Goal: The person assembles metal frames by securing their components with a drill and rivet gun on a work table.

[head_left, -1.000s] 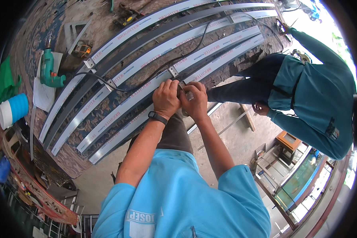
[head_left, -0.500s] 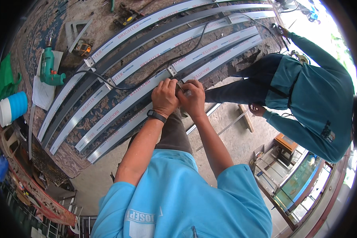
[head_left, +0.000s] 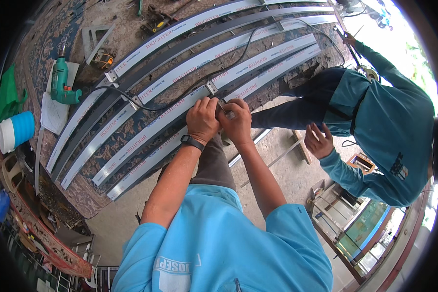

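My left hand (head_left: 203,120), with a dark band on its wrist, and my right hand (head_left: 235,120) meet at the near edge of the table. Both are closed, fingers curled around a small metal bracket (head_left: 222,103) set against the nearest film-covered aluminium bar (head_left: 258,82). My fingers hide most of the bracket. Just beyond my fingertips, another small metal bracket (head_left: 211,87) sits on the neighbouring aluminium bar (head_left: 131,139). More long bars lie side by side farther back, with a similar bracket (head_left: 111,76) on the farthest one.
A green power drill (head_left: 63,85) lies left; its black cable (head_left: 192,86) crosses the bars. Near it are a tape measure (head_left: 102,59), a metal square (head_left: 93,41) and a blue-and-white jug (head_left: 17,131). A co-worker in a teal shirt (head_left: 389,112) stands close on the right.
The co-worker's near hand has risen and opened, and their body has shifted slightly. My own hands stay in place on the bracket.
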### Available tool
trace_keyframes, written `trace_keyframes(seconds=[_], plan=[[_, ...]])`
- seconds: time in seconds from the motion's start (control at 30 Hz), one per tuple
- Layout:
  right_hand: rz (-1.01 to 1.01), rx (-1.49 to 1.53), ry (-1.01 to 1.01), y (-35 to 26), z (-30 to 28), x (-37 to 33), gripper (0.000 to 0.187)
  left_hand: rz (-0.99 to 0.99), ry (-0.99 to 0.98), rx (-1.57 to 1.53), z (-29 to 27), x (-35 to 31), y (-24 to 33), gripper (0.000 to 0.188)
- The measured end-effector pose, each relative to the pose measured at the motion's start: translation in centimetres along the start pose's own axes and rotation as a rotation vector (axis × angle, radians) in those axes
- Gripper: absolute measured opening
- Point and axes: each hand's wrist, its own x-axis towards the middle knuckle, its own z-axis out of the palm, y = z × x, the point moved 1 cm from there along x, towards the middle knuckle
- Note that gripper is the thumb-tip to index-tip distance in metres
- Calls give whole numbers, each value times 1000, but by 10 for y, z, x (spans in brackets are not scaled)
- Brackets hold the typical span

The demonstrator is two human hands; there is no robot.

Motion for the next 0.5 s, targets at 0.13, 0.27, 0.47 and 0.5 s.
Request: trace_keyframes(seconds=[0.13,0.27,0.47,0.5], plan=[[14,17,-4,0,0,0,18,15,10,-6,0,0,0,39],[13,-12,-6,0,-3,1,13,17,13,-1,1,0,-1,41],[-3,3,-21,1,-5,3,12,14,2,5,2,0,-1,40],[-8,1,-16,1,-5,3,11,5,-5,0,2,0,-1,38]])
